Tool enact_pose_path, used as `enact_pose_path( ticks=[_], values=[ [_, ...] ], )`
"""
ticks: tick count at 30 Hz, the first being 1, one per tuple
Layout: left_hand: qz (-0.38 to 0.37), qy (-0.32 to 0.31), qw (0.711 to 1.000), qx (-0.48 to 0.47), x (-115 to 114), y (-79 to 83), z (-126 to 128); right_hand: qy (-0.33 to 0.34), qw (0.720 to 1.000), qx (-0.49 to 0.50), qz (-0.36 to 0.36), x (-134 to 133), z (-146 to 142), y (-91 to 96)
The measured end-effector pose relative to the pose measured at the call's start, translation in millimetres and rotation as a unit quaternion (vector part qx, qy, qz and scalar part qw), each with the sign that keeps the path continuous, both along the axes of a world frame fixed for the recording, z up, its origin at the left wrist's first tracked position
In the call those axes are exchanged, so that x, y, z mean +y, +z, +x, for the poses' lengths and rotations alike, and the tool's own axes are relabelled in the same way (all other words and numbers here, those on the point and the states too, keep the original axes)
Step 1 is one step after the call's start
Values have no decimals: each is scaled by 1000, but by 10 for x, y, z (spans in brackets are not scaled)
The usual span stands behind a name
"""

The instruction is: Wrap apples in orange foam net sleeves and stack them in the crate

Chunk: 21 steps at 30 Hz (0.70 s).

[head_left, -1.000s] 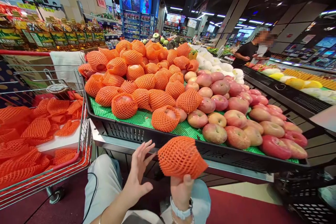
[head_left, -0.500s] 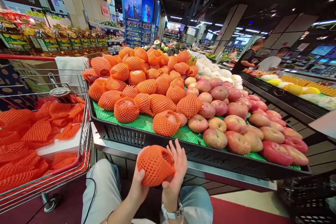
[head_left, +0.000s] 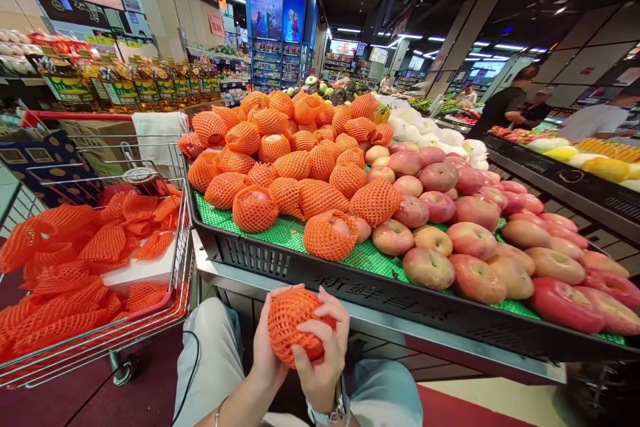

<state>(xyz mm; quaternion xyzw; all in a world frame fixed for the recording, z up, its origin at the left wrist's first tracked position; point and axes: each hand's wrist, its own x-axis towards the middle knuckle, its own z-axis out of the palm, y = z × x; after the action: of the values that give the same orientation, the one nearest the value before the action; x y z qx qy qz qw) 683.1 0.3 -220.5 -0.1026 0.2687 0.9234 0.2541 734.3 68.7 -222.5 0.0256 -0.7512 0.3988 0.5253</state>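
An apple in an orange foam net sleeve (head_left: 287,327) is held between my two hands in front of the display bin. My left hand (head_left: 265,353) cups it from the left side and below. On the right, my right hand (head_left: 323,347) wraps its fingers over the net and the side of the fruit. The sleeve covers nearly all of the apple. Beyond my hands, netted apples (head_left: 330,235) lie in a pile on green matting (head_left: 367,259), with bare red-yellow apples (head_left: 429,268) to their right.
A black bin wall (head_left: 240,250) with a metal ledge (head_left: 225,275) stands just past my hands. At left, a shopping cart (head_left: 183,273) holds several loose orange foam nets (head_left: 65,280). Oil bottles (head_left: 120,87) stand behind it. A person in dark clothes (head_left: 505,107) is at the far right.
My right hand, earlier spread flat beside the netted apple, has closed its fingers over it. The apple has turned in my hands. The view has swung slightly left.
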Motion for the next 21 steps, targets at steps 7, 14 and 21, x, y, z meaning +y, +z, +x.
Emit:
enact_pose_path(
  ticks=[7,14,21],
  values=[
    [-118,10,969,218,-109,11,98,103,941,108,-303,-101,-106,-126],
    [-303,-218,734,567,-438,209,-105,120,862,41,-490,48,-39,-18],
    [-404,89,541,732,-525,719,-685,182,931,-28,-316,73,-149,203]
  ],
)
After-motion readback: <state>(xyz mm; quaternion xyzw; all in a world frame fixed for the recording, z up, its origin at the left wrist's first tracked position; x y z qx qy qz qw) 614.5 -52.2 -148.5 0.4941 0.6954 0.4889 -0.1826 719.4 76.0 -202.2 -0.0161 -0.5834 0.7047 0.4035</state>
